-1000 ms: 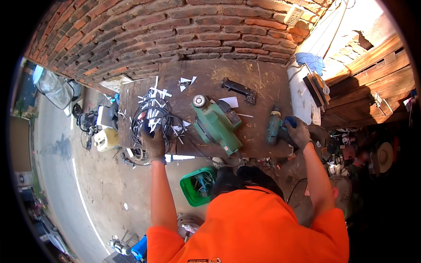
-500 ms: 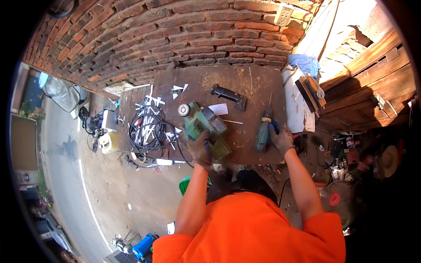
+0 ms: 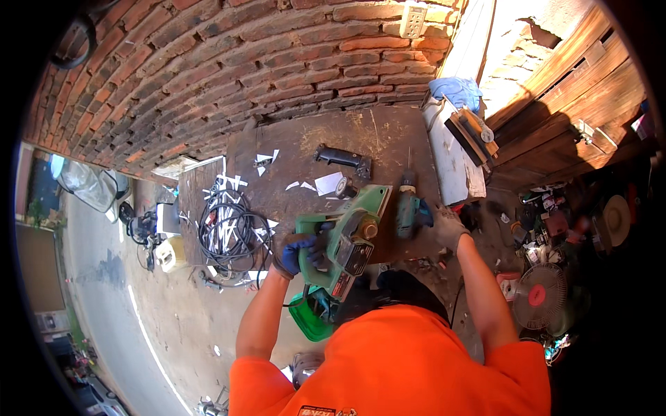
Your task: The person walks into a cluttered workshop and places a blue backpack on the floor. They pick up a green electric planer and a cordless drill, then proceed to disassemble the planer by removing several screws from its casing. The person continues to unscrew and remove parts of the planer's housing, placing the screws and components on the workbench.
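My left hand [image 3: 300, 254], in a grey glove with blue palm, is closed around the rear handle of a green electric hand planer [image 3: 350, 239]. The planer is tilted on its side over the bench's near edge, its round knob and dark label facing up. My right hand [image 3: 447, 227], also gloved, is at the right end of the bench, its fingers closed around the handle of a teal power drill [image 3: 407, 211]. The drill lies with its bit pointing toward the wall. Part of its handle is hidden by the glove. A black tool part [image 3: 343, 159] lies farther back.
The worn wooden bench [image 3: 291, 145] abuts a brick wall [image 3: 277, 62]. Coiled black cable [image 3: 232, 232] and white paper scraps lie at its left. A white post [image 3: 454, 156] borders its right. A green container [image 3: 310, 315] stands below; a fan [image 3: 538, 295] is at right.
My left hand has lifted and turned the planer, bringing its other side up and nearer to me. My right hand stays at the drill. The view has shifted slightly.
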The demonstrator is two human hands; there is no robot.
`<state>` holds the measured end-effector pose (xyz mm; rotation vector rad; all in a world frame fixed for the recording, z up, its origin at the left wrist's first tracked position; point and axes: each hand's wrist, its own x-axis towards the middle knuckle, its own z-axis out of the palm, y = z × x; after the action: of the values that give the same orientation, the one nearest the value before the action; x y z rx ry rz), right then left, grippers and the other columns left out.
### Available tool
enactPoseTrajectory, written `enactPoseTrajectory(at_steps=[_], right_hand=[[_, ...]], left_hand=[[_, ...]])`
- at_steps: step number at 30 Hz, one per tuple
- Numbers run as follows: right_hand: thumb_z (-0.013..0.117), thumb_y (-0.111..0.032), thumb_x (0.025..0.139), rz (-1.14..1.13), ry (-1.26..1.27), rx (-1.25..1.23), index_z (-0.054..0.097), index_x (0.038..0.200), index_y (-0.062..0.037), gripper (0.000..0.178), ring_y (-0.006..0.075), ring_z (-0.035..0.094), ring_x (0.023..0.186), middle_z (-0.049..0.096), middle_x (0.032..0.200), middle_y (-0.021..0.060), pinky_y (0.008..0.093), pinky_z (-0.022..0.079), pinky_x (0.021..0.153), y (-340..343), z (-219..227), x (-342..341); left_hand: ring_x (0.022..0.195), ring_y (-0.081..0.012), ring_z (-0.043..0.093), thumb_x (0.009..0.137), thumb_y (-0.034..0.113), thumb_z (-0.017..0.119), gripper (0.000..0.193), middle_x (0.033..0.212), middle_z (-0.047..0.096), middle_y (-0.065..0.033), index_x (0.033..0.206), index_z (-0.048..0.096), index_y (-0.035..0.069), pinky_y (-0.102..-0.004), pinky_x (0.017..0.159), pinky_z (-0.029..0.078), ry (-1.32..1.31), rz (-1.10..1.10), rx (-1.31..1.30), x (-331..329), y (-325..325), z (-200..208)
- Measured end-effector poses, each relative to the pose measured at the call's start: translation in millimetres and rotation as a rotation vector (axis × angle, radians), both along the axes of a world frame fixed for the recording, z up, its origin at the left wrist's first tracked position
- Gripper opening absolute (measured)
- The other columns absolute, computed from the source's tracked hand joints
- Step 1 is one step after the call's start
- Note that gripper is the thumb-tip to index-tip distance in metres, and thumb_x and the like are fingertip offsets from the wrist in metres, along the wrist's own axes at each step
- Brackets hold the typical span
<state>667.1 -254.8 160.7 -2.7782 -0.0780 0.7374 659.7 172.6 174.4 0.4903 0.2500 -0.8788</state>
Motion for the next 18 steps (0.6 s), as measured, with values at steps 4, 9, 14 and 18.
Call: enactPoseTrajectory(at_steps=[4,9,14,18], right_hand=[[0.068,-0.044,0.087,0.139,0.065,-0.296,0.023,0.160,-0.0016,0.095,0.0353,0.044,0.140,0.046,0.150,0.0213,0.0484,0.033,0.116,31.4,25.9,-0.5],[0.076,-0.037,0.078,0.054,0.085,-0.380,0.031,0.157,0.0005,0.098,0.0341,0.051,0.134,0.051,0.144,0.0207,0.0472,0.041,0.109,43.3,8.1,12.9],[0.078,-0.039,0.079,-0.064,-0.068,-0.271,0.037,0.153,0.0003,0.093,0.0346,0.054,0.131,0.055,0.141,0.0215,0.0430,0.044,0.110,31.1,28.3,-7.3],[0.083,-0.033,0.080,-0.376,-0.142,0.138,0.048,0.143,0.0002,0.080,0.0296,0.066,0.114,0.066,0.124,0.0177,0.0415,0.053,0.098,2.4,53.0,-29.6]], left_hand=[[0.059,-0.0185,0.050,0.091,0.018,0.063,0.049,0.071,0.048,-0.0043,0.135,0.053,-0.001,-0.0342,0.059,0.044,0.010,-0.184,-0.098,19.6,-2.4,-17.2],[0.063,-0.0203,0.056,0.094,0.019,0.065,0.039,0.075,0.056,-0.0070,0.127,0.060,-0.001,-0.0337,0.061,0.047,-0.156,-0.343,0.177,81.6,17.4,-38.2],[0.076,-0.0199,0.065,0.093,0.024,0.072,0.045,0.093,0.069,-0.0100,0.128,0.061,-0.003,-0.0355,0.072,0.055,-0.500,-0.371,0.858,118.5,12.7,-41.7],[0.104,-0.0202,0.065,0.094,0.025,0.070,0.050,0.114,0.071,-0.0112,0.135,0.059,-0.001,-0.0328,0.093,0.052,-0.764,-0.376,1.266,113.1,-4.6,-19.2]])
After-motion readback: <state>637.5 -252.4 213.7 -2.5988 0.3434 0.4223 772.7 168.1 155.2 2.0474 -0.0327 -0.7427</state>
